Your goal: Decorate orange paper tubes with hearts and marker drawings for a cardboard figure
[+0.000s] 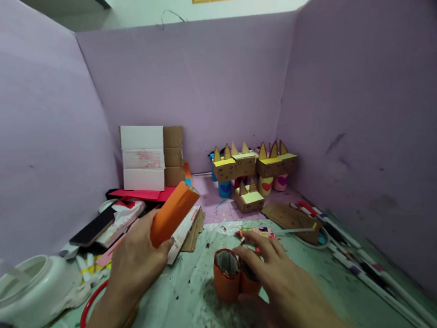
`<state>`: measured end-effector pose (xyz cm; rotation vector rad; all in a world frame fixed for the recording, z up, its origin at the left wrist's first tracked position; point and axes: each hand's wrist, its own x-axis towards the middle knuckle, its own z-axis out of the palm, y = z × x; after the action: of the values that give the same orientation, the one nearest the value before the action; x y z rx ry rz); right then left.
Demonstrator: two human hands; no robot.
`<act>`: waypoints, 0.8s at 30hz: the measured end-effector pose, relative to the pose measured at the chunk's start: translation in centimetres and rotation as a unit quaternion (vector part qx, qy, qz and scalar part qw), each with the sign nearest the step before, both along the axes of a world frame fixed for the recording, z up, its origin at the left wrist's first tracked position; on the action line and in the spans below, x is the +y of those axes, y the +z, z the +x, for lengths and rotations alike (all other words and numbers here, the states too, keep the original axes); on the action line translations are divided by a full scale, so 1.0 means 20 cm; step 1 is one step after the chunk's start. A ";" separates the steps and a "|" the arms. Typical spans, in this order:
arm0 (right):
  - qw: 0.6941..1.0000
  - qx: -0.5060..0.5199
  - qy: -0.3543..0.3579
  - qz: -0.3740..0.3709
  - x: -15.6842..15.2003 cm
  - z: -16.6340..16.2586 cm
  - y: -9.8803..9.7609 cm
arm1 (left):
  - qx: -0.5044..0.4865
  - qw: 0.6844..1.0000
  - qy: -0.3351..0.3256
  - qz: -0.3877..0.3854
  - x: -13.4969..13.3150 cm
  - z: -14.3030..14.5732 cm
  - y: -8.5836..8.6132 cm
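Note:
My left hand (140, 255) is closed around a long orange paper-covered tube (174, 211), raised above the table and tilted up to the right. Two short orange cardboard tubes (226, 286) stand upright side by side on the green cloth, their rims rough and their hollow insides showing. Around the right-hand short tube, my right hand (278, 276) curves its fingers, with the index fingertip at the rim and the thumb low at the front. Part of that tube is hidden behind the hand.
Cardboard box heads with pointed ears (249, 199) stand at the back, several on coloured tubes. A white pot (38, 287) and red scissors handle (95, 302) lie left. Paint markers (366, 273) line the right wall. Folded cardboard (143, 158) leans behind.

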<state>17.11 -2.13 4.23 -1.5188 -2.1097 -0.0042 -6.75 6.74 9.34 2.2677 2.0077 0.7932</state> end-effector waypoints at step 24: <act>0.904 0.421 -0.014 -0.077 -0.04 0.25 0.16 | 0.117 0.926 -0.359 -0.022 -0.06 0.23 0.15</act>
<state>22.16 -2.88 7.47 -1.2932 -1.4014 0.6984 -2.21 5.52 12.31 2.8548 1.0443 0.4109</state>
